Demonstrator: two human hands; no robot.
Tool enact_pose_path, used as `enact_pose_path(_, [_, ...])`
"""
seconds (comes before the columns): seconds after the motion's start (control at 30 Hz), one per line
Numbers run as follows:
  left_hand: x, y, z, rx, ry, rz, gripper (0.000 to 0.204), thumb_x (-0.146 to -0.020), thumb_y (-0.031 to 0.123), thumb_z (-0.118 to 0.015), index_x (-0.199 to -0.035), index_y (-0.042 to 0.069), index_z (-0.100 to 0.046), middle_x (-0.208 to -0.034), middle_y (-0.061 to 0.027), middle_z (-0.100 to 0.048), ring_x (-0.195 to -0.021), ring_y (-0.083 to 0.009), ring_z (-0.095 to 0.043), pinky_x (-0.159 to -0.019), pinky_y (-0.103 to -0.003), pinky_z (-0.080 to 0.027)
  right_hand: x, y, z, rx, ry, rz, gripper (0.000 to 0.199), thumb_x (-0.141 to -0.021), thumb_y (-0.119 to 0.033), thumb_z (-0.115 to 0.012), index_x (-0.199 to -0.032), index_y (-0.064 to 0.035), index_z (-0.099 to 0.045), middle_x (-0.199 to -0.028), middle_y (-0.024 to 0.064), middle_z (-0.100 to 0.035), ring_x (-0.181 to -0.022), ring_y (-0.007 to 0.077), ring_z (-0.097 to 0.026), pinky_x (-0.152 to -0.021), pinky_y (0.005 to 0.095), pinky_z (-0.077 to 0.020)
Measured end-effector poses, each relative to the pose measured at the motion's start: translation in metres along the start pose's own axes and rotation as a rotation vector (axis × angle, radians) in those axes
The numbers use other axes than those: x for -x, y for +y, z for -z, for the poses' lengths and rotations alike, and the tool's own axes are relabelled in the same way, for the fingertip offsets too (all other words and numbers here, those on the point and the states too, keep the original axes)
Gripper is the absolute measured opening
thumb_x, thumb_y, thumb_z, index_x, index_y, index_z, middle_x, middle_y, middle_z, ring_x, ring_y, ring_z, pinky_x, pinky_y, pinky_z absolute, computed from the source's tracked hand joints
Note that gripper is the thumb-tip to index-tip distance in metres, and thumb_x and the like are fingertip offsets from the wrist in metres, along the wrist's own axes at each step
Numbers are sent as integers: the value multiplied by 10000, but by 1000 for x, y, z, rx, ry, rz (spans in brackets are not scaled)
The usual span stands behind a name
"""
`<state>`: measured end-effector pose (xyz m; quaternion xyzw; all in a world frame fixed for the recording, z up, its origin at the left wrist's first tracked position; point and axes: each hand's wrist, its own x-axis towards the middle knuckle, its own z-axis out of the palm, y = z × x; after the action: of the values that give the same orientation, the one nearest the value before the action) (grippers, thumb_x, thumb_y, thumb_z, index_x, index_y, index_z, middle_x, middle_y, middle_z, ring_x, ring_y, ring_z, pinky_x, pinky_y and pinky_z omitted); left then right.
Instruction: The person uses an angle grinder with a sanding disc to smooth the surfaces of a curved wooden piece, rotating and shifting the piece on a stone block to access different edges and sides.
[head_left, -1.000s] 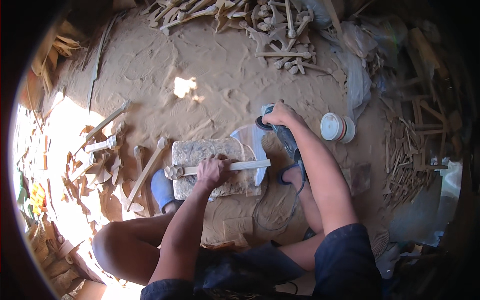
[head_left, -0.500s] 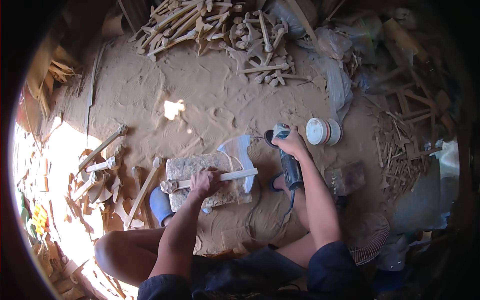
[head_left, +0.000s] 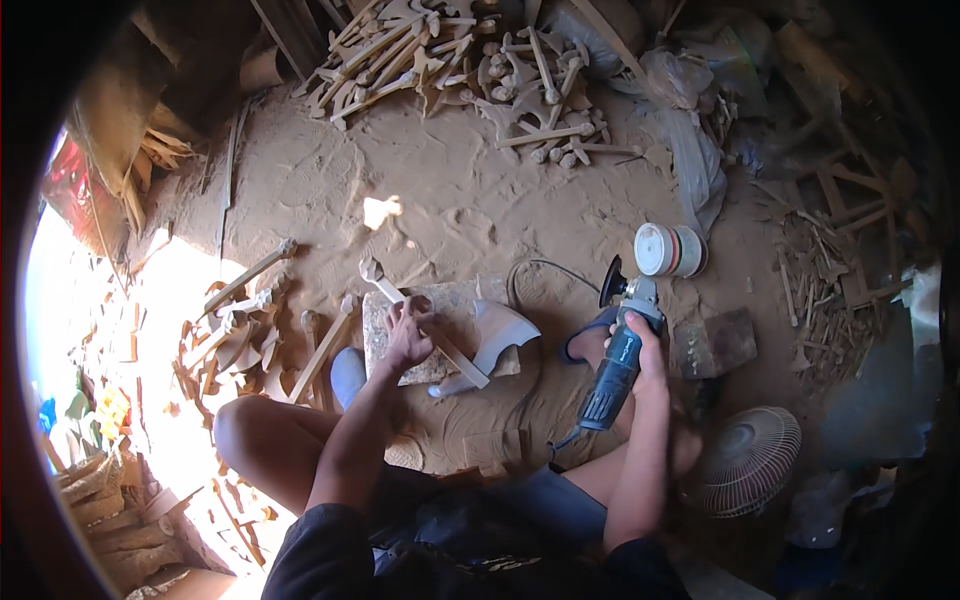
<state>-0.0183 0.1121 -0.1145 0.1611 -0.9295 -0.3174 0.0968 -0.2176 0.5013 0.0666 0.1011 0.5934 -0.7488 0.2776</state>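
My left hand (head_left: 410, 332) grips a pale wooden stick (head_left: 455, 362) with a carved knob at its far end. The stick slants over a rough, light-coloured block (head_left: 455, 297) on the ground. A flat, pale, axe-blade-shaped piece (head_left: 505, 333) lies on the block by the stick's near end; part of it passes behind the stick. On the right, my right hand (head_left: 646, 358) is closed around the body of an angle grinder (head_left: 612, 375). Its dark disc (head_left: 612, 282) points away from me, apart from the stick. I cannot tell whether the disc is spinning.
Several knobbed sticks (head_left: 325, 350) lie left of the block. A white tub (head_left: 655, 250) stands beyond the grinder, with a small box-like block (head_left: 715, 343) nearer me. A fan (head_left: 750, 460) sits by my right leg. Wooden pieces (head_left: 400, 60) are heaped at the far side.
The stick has turned from nearly level to a slant, its knob now farther from me. The grinder has swung so its body tilts toward the lower left. The view has shifted slightly.
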Motion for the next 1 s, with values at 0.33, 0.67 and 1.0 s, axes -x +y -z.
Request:
enact_pose_path(0.33, [-18, -55, -23, 348, 642, 412, 1004, -755, 81, -870, -1619, 37, -362, -1422, -250, -487, -1352, -407, -500, -1158, -489, -433, 18, 35, -85, 350, -95, 294, 852, -773, -145, -951, -1473, -42, -478, -1206, 106, -689, -1041, 209, -704, -935, 387, -587])
enact_pose_path(0.67, [7, -52, 15, 1302, 510, 672, 158, -988, 90, -689, -1095, 60, -577, -755, -35, -617, -514, -147, -580, -434, -305, -462, 33, 48, -174, 1263, -294, 506, 914, -785, -225, -895, -1555, -76, -427, -1280, 239, -720, -1166, 379, -730, -1012, 484, -562])
enact_pose_path(1.0, [7, -71, 12, 813, 318, 558, 337, -964, 271, -729, -1060, -49, -683, -815, -101, -699, -752, -185, -655, -700, -392, -552, 25, 94, -257, 1964, -584, 474, 902, -857, -293, -800, -1618, -149, -338, -1004, 308, -772, -956, 535, -750, -878, 655, -573])
